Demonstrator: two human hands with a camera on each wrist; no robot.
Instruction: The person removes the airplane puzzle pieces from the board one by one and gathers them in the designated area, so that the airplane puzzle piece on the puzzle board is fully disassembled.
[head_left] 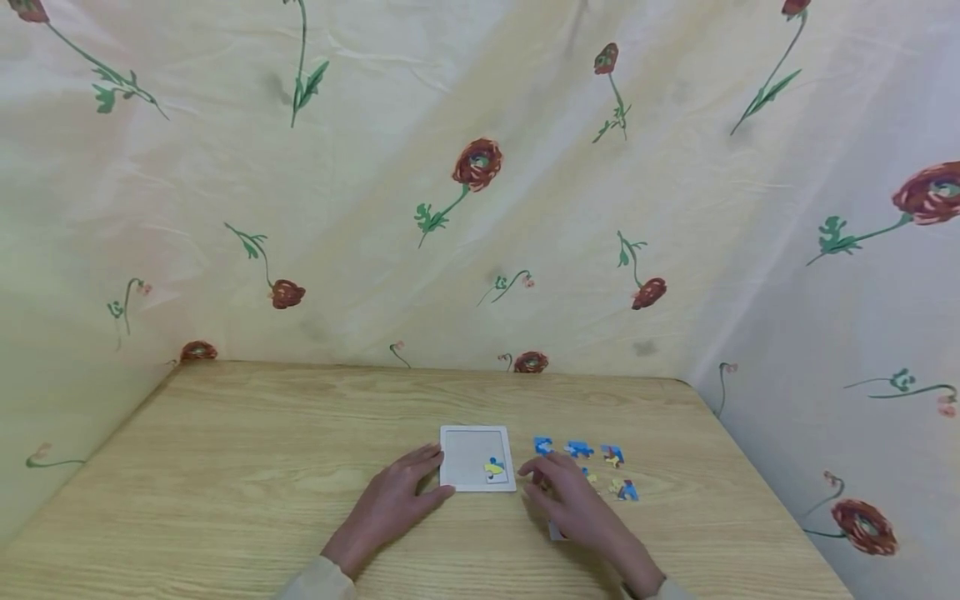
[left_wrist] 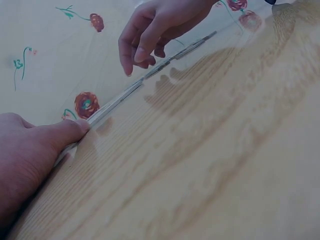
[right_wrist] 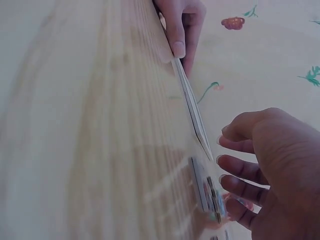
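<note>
A white square puzzle frame lies flat on the table, with one yellow, blue and white jigsaw piece in its lower right corner. My left hand holds the frame by its near left corner, the thumb at the near edge and the fingers along the left side. To the right of the frame, my right hand hovers over loose jigsaw pieces with its fingers loosely bent and nothing between them. It partly covers some pieces; a pale one shows beneath the palm.
The loose pieces lie in rough rows right of the frame, including a blue and red one at the right. Wood-grain table extends around them. Flowered cloth hangs behind and at both sides.
</note>
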